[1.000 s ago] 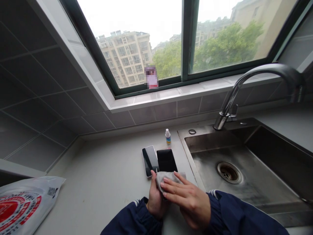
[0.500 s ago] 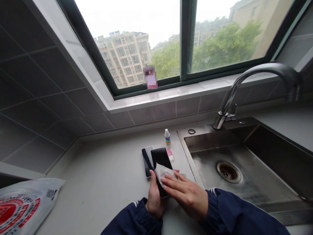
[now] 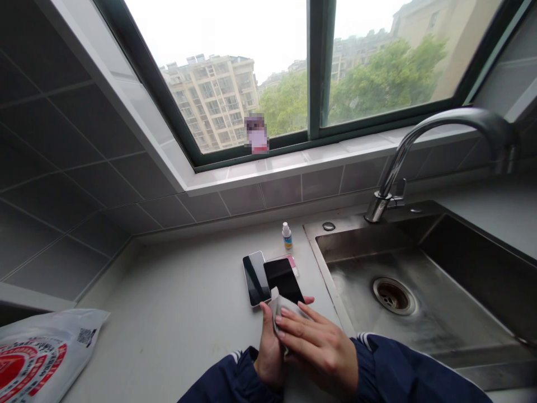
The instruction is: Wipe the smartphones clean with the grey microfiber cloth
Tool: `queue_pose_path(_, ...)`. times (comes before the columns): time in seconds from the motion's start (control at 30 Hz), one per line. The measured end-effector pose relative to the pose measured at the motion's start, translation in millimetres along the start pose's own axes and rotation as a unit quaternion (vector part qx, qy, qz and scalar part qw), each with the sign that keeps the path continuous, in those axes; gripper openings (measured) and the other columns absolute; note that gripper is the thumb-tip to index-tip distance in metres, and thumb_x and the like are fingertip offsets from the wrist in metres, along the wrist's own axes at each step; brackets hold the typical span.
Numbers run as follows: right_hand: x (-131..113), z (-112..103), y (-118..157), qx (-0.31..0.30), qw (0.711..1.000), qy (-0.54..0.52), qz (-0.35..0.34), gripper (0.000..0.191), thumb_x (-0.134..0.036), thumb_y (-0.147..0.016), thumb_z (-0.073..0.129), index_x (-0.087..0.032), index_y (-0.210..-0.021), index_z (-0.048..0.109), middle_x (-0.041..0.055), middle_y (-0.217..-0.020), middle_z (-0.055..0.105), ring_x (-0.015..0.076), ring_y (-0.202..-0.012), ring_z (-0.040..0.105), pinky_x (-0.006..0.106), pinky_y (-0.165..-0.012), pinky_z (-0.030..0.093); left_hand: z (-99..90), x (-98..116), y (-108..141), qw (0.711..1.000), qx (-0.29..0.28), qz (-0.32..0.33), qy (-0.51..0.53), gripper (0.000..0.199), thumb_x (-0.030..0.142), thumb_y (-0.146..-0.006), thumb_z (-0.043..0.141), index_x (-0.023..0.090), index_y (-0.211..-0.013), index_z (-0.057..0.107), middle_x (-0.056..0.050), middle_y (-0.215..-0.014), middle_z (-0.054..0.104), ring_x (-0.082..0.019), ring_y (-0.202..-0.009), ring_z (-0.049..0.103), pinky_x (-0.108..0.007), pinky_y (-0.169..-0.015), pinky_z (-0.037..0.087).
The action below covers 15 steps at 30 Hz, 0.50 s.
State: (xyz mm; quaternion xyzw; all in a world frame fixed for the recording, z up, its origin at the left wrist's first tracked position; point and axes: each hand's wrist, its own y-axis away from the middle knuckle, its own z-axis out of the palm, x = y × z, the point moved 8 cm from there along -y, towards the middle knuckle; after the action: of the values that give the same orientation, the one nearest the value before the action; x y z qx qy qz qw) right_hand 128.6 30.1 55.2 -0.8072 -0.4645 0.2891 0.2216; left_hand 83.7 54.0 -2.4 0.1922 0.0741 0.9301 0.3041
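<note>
Fingers [image 3: 296, 323] of the right hand [image 3: 325, 347] lie straight and close together on a crumpled light-grey cloth [image 3: 276, 305], pressing it to the near part of a flat, glossy black phone [image 3: 283, 279]; the thumb is hidden, so I cannot tell if the cloth is also pinched. The left hand [image 3: 269, 351] grips this phone at its near part, thumb on the left side and a fingertip showing past the right edge. The main danger, I judge, is slipping: the glass looks smooth, and a hard push toward the far side could slide the phone out of this grip. It could then strike the pale-framed second phone [image 3: 255, 279], close on the left, or the small white bottle with blue-and-yellow label [image 3: 287, 236], upright farther away. A strong push to the right seems worse, because the rectangular stainless-steel sink [image 3: 320, 258] is near on that side of the pale worktop [image 3: 188, 291].
</note>
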Motion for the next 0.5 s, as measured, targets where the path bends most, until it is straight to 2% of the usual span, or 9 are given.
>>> queue_pose_path(0.17,-3.1,-9.8,-5.3,0.018,1.000,0.008,0.007,0.027,-0.028,-0.096,0.057,-0.014,-0.119,0.064,0.0098,-0.131,0.063,0.0199,-0.137,0.042,0.041,-0.120,0.028,5.5,-0.8,1.0,0.999,-0.032,-0.003,-0.009,0.093,0.081,-0.072,0.049,0.008,-0.128,0.059,-0.020,-0.129,0.061,-0.034,-0.131,0.048,-0.040,-0.114,0.030)
queue_pose_path(0.33,-6.4,-6.0,-8.6,-0.013,1.000,0.004,-0.020,0.023,-0.029,-0.100,0.050,-0.016,-0.110,0.066,0.0082,-0.131,0.063,0.0173,-0.136,0.044,0.039,-0.120,0.026,5.5,-2.4,3.2,0.999,-0.033,-0.010,-0.011,0.079,0.076,-0.078,0.048,0.010,-0.118,0.066,-0.013,-0.114,0.070,-0.023,-0.123,0.057,-0.028,-0.110,0.034)
queue_pose_path(0.4,-7.1,-5.8,-8.6,-0.006,0.999,0.000,-0.032,0.023,-0.028,-0.102,0.047,-0.016,-0.106,0.066,0.0067,-0.130,0.064,0.0166,-0.136,0.045,0.039,-0.121,0.023,7.1,-2.1,4.1,0.999,-0.035,-0.010,-0.007,0.077,0.075,-0.078,0.049,0.010,-0.113,0.068,-0.013,-0.107,0.072,-0.023,-0.118,0.060,-0.027,-0.107,0.037)
queue_pose_path(0.5,-9.1,-5.8,-7.9,-0.001,0.999,-0.010,-0.047,0.026,-0.023,-0.103,0.041,-0.016,-0.103,0.066,0.0063,-0.130,0.064,0.0166,-0.137,0.043,0.040,-0.122,0.022,4.9,-1.6,4.5,1.000,-0.010,-0.006,-0.022,0.079,0.075,-0.076,0.052,0.007,-0.112,0.069,-0.016,-0.110,0.070,-0.026,-0.119,0.059,-0.031,-0.107,0.038)
